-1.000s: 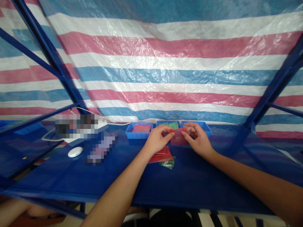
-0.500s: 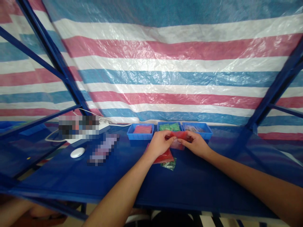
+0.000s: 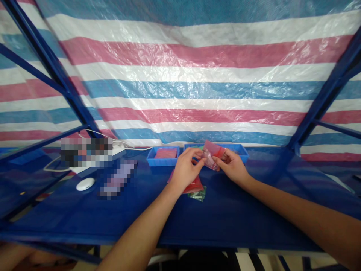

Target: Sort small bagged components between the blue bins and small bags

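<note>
A small see-through red plastic bag (image 3: 211, 147) is held up and tilted above the table. The thumb and fingers of my right hand (image 3: 233, 166) are closed on its right side. My left hand (image 3: 186, 167) has its curled fingertips and thumb at the bag's left edge, with a gap showing between thumb and fingers further back. Crinkled, shiny material shows in the bag's lower part; I cannot make out what it is. Below my left hand lie more red bags (image 3: 194, 186), partly hidden by it, and a small green clear packet (image 3: 199, 194) with pale pieces inside.
A blue bin (image 3: 163, 162) with pink-red bags stands at the back. Right of it, blue bins (image 3: 244, 158) are partly covered by my hands. On the left are a white round case (image 3: 85, 184), a blurred-out object (image 3: 118, 178) and a white power strip (image 3: 121, 150). Blue posts flank the table.
The red bag has turned from lying level between both hands to a tilted position, its upper part now raised. My left fingers have loosened and spread a little. The view has shifted slightly.
</note>
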Demonstrator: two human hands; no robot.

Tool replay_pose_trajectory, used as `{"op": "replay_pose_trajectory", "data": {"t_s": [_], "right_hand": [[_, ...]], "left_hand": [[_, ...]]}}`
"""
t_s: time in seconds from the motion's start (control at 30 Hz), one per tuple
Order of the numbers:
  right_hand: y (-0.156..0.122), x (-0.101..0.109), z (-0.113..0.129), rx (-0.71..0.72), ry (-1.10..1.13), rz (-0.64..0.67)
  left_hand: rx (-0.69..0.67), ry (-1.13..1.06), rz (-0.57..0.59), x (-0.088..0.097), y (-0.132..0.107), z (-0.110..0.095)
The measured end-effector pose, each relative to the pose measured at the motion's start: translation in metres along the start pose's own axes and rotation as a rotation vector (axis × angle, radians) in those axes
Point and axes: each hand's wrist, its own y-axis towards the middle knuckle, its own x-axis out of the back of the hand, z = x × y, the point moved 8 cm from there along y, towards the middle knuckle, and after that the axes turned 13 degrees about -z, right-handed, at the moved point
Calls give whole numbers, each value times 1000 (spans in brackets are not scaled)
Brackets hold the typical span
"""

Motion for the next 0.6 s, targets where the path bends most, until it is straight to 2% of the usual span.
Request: {"op": "replay_pose_trajectory", "data": {"t_s": [0.1, 0.17, 0.33, 0.5, 0.6], "right_hand": [[-7, -4, 8, 41, -50, 70], [-13, -8, 14, 65, -87, 136], [-19, -12, 27, 136, -82, 180], [-7, 2, 18, 134, -72, -9], [-2, 1, 10, 104, -25, -13]], "left_hand": [[-65, -41, 159, -13, -7, -15], [-60, -18, 183, -16, -9, -17], [21, 2, 125, -10, -5, -3], [164, -136, 3, -2, 0, 15], [206, -228, 2, -6, -1, 20]]}}
